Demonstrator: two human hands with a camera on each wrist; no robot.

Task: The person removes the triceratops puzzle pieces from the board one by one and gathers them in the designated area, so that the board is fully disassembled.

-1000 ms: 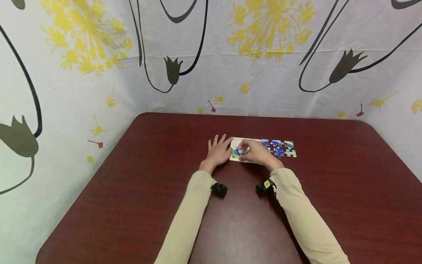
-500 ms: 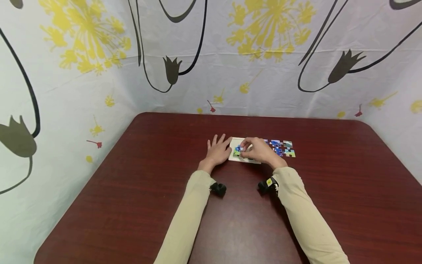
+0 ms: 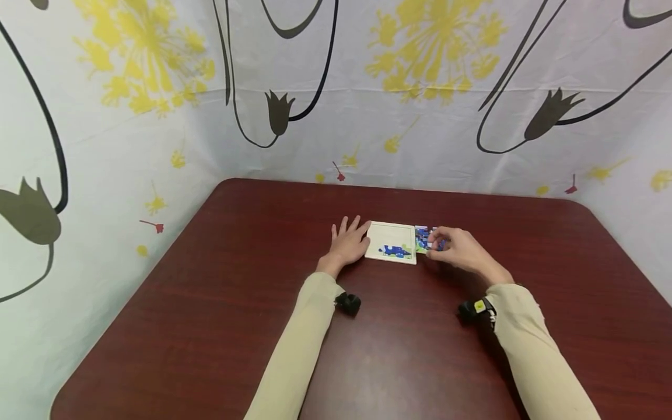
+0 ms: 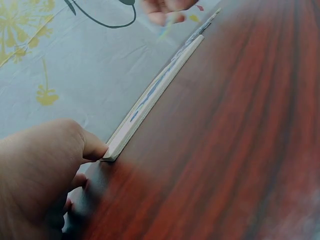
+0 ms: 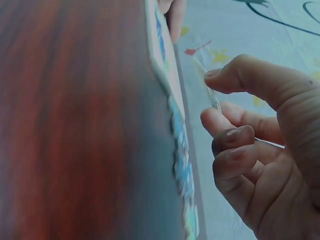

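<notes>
My left hand (image 3: 347, 244) lies on the table with its fingers spread, its thumb touching the left edge of a pale puzzle board (image 3: 388, 235). Along the board's lower part sit blue and green puzzle pieces (image 3: 396, 251). To the right of the board, my right hand (image 3: 462, 251) pinches a thin puzzle piece (image 5: 209, 86) between thumb and fingers, held above the table. Seen from the left wrist, that piece is blurred. Loose puzzle pieces (image 5: 183, 162) lie in a row by the board, and my right hand covers part of them in the head view.
A dark red-brown wooden table (image 3: 210, 280) carries everything. Behind it hangs a white cloth (image 3: 336, 105) with yellow flowers and dark stems, close to the table's far edge.
My right hand has moved from over the board to the loose pieces on the right, uncovering the pieces on the board. My left hand stays at the board's edge.
</notes>
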